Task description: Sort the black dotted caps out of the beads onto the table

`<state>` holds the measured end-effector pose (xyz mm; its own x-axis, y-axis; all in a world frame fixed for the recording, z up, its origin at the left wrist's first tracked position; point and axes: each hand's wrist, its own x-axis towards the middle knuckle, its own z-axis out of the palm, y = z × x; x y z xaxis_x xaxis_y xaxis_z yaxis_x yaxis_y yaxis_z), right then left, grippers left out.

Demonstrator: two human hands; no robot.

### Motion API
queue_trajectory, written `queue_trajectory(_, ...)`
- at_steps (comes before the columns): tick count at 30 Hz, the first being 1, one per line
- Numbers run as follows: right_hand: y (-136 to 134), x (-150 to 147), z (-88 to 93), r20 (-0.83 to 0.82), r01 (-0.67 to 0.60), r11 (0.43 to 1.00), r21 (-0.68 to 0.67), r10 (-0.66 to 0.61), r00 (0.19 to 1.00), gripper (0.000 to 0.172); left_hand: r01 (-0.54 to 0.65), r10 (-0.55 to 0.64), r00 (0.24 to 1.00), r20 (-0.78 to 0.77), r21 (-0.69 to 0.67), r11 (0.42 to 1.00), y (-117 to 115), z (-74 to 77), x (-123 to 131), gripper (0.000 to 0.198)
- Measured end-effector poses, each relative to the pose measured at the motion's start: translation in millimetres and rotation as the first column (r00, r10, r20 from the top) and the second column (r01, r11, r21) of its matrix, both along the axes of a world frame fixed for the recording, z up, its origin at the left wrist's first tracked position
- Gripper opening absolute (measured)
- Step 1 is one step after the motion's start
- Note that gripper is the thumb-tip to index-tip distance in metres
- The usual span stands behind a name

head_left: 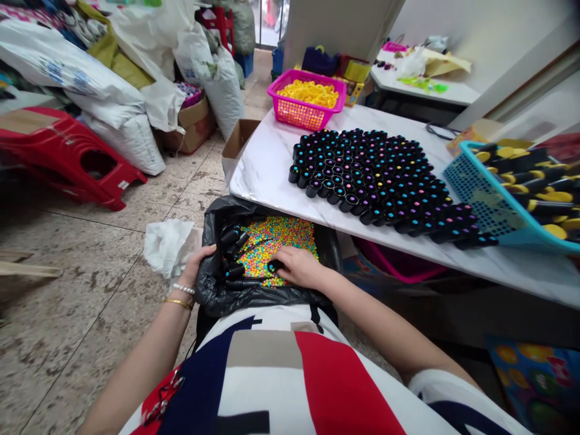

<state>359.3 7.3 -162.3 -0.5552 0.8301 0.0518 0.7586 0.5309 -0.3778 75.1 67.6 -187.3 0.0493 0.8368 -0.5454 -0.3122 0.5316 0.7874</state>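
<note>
On my lap sits a container lined with a black plastic bag (212, 284), filled with small multicoloured beads (281, 235). My left hand (197, 263) grips the bag-covered left rim. Inside, my right hand (296, 266) is closed on a short black tube (274, 265) with a blue end, just over the beads. Several more black tubes (234, 272) lie at the left side of the container. Many black tubes (362, 175) stand packed upright on the white table (258, 163), with blue, purple, pink or yellow beads showing in their tops.
A pink basket (308, 118) of yellow plastic pieces stands on the table's far end. At right is a blue basket (484, 196) with black and yellow parts. Red stools (67, 151) and white sacks (127, 139) lie to the left; a cardboard box (238, 142) stands by the table.
</note>
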Motion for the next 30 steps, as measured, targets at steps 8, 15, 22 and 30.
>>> queue_trajectory(8,-21.5,28.5,2.4,-0.559,0.222,0.956,-0.190,-0.291,0.777,0.028,-0.002,0.002,1.000,0.005,-0.045,0.999,2.6,-0.8,-0.5,0.022)
queue_trajectory(15,-7.4,19.9,-3.0,-0.152,0.228,0.974,0.017,-0.223,0.963,0.026,-0.027,0.025,0.998,-0.049,-0.033,0.999,2.8,5.9,3.8,0.017)
queue_trajectory(22,-1.1,1.4,-6.0,-0.140,0.118,0.992,-0.040,-0.122,0.983,0.017,-0.062,0.060,0.997,-0.058,-0.035,0.997,2.5,3.0,2.5,0.016)
queue_trajectory(30,-28.7,31.6,1.6,-0.639,0.044,0.853,-0.520,-0.422,0.643,0.034,-0.042,0.041,0.999,-0.018,-0.050,0.998,2.2,2.1,1.7,0.018)
